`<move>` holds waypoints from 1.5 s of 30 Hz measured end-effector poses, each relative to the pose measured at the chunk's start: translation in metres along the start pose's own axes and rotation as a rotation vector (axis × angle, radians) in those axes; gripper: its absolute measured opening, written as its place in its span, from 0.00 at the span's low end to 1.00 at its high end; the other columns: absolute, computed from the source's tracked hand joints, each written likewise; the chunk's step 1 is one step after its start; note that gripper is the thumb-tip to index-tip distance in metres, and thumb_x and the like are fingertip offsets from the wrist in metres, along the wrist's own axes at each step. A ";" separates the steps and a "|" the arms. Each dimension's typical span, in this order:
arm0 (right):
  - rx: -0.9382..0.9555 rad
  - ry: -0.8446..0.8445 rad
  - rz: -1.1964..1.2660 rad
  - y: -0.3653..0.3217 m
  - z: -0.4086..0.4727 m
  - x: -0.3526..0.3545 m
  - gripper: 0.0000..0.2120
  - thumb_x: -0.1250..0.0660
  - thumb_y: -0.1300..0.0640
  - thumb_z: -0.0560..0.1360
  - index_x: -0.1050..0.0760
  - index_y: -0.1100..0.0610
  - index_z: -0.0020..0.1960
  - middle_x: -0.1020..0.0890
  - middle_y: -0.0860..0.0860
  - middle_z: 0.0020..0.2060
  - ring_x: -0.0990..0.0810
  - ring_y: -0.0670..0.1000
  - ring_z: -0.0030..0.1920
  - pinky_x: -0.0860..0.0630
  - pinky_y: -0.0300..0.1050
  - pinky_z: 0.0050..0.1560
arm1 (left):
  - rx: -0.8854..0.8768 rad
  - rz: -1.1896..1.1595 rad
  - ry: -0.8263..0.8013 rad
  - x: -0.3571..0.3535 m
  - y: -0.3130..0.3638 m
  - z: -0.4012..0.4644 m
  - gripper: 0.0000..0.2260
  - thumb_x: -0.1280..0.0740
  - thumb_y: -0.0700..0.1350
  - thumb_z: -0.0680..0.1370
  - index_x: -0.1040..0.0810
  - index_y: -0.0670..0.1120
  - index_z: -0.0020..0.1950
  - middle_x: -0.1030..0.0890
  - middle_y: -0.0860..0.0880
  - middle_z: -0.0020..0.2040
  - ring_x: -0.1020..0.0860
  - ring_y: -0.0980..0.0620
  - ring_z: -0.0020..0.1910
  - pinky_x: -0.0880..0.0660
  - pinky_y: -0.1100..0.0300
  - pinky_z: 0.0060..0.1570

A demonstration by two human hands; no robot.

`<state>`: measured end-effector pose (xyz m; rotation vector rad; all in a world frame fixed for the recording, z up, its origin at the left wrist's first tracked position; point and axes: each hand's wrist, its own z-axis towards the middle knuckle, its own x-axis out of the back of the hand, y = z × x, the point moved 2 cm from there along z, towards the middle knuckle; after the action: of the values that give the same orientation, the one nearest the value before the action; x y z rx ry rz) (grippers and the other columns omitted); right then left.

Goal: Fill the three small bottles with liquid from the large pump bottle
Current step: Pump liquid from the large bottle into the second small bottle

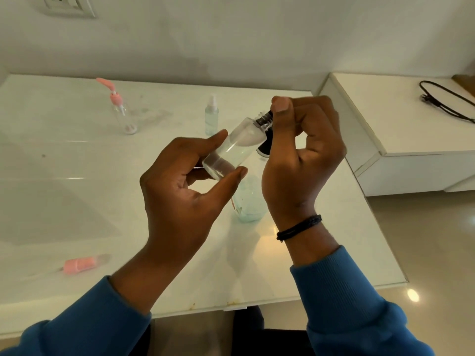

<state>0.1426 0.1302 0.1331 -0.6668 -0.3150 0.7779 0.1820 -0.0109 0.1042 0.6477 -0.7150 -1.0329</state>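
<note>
A small clear bottle (232,147) is held tilted between the left hand (180,191) thumb and fingers, seemingly so its black cap (264,119), pinched by the right hand (303,155) fingertips, can be turned.

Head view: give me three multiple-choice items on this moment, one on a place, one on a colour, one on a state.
1. Where does the pink cap lie?
A. near left of the table
B. on the side shelf
C. in the left hand

2. What colour is the pump on the far-left bottle?
A. black
B. pink
C. green

3. How is the clear bottle held?
A. standing on the table
B. lying flat
C. tilted, in the left hand, with the right hand at its neck

Answers: 1 A, it lies on its side by the near left edge; 2 B, pink nozzle and collar; 3 C, both hands off the table.
</note>
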 end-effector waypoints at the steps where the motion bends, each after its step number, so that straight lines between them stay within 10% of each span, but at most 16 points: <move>1: 0.001 0.003 -0.010 0.000 0.001 0.000 0.12 0.33 0.62 0.79 0.26 0.51 0.39 0.24 0.44 0.37 0.26 0.54 0.38 0.30 0.62 0.37 | -0.003 -0.001 -0.002 0.000 0.000 0.001 0.20 0.20 0.43 0.74 0.21 0.44 0.63 0.19 0.52 0.53 0.19 0.59 0.51 0.21 0.68 0.52; 45: 0.007 0.004 0.015 0.004 0.000 0.001 0.12 0.32 0.65 0.79 0.23 0.57 0.37 0.24 0.45 0.36 0.26 0.54 0.36 0.29 0.60 0.37 | 0.007 0.018 -0.002 0.001 -0.001 0.001 0.19 0.20 0.43 0.74 0.19 0.43 0.63 0.17 0.48 0.51 0.17 0.53 0.49 0.21 0.68 0.52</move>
<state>0.1406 0.1330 0.1305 -0.6646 -0.3040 0.7921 0.1810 -0.0118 0.1043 0.6446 -0.7256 -1.0150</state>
